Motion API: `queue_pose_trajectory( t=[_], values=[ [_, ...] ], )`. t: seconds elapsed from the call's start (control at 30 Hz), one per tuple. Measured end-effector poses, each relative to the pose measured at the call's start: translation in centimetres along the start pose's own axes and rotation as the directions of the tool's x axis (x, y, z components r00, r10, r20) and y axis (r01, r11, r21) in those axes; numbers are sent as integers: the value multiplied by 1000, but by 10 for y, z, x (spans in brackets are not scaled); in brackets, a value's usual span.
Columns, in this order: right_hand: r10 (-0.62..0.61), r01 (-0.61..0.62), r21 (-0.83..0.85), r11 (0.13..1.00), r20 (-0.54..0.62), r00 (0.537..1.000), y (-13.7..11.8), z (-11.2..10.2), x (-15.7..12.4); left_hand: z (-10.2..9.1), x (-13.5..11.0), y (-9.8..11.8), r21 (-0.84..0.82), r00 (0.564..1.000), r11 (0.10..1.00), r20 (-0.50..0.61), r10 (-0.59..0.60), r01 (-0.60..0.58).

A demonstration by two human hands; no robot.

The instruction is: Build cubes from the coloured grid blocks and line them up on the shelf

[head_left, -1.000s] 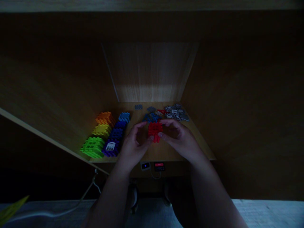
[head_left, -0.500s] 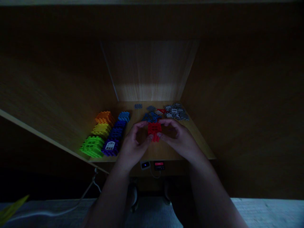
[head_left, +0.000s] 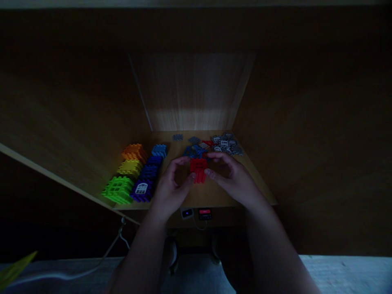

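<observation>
A stack of red interlocking building tiles (head_left: 198, 165) with a window pattern on top stands in the middle of the wooden shelf, between my two hands. My left hand (head_left: 175, 181) curves round its left side, thumb at the front edge and fingers toward the back corner. From the right, my right hand (head_left: 230, 177) holds it likewise, thumb against the right edge and index finger stretched behind. Just past the stack lies a loose pile of blue tiles (head_left: 194, 152), with a few red tiles (head_left: 207, 143) beside it.
Along the left stand stacks of orange (head_left: 134, 151), yellow (head_left: 129, 167), green (head_left: 119, 188), light blue (head_left: 159, 150), dark blue (head_left: 149, 171) and purple tiles (head_left: 141, 190). Grey tiles (head_left: 227, 143) heap at the back right. Wooden walls enclose the shelf. Two small devices (head_left: 205, 214) sit below its front edge.
My right thumb has moved from the front of the red stack to its right edge. My left thumb has shifted slightly left. The stack stays almost in place.
</observation>
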State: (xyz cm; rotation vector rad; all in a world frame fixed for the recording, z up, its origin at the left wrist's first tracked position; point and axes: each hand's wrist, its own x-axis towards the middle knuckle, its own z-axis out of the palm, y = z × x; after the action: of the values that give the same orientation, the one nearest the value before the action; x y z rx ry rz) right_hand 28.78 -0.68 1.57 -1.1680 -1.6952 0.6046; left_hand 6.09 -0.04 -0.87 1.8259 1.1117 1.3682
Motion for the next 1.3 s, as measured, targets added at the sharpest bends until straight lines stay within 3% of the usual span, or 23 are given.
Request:
queue_pose_trajectory(
  t=[0.1,0.2,0.27,0.37,0.53,0.77,0.93,1.1,1.3],
  values=[
    [5,-19,-123,992,-116,993,8,-12,3,0,0,0,-5,1000,1000,-10,-23,23],
    [-41,-70,-422,904,-248,968,27,-24,8,0,-1,-2,-8,999,1000,-17,-28,28],
    [-43,-114,-585,803,-247,968,43,-27,11,0,-1,-3,-7,999,1000,-19,-28,28],
    [40,-141,-703,698,-158,987,59,-21,12,1,-1,-4,-15,999,999,-19,-28,28],
    [201,-229,-764,603,-132,971,59,-11,8,0,0,-4,-16,999,999,-22,-34,34],
    [156,-237,-778,582,-179,971,50,-19,5,0,0,-5,-7,999,999,-24,-37,37],
    [209,-202,-818,539,-102,973,45,-28,31,0,1,-5,-9,999,999,-10,-36,36],
    [358,-207,-864,459,-34,933,46,-31,69,-1,1,-5,-6,998,998,-3,-60,60],
    [355,-233,-878,417,-79,932,43,-38,69,-1,1,-4,-7,999,999,-13,-52,52]
  ],
)
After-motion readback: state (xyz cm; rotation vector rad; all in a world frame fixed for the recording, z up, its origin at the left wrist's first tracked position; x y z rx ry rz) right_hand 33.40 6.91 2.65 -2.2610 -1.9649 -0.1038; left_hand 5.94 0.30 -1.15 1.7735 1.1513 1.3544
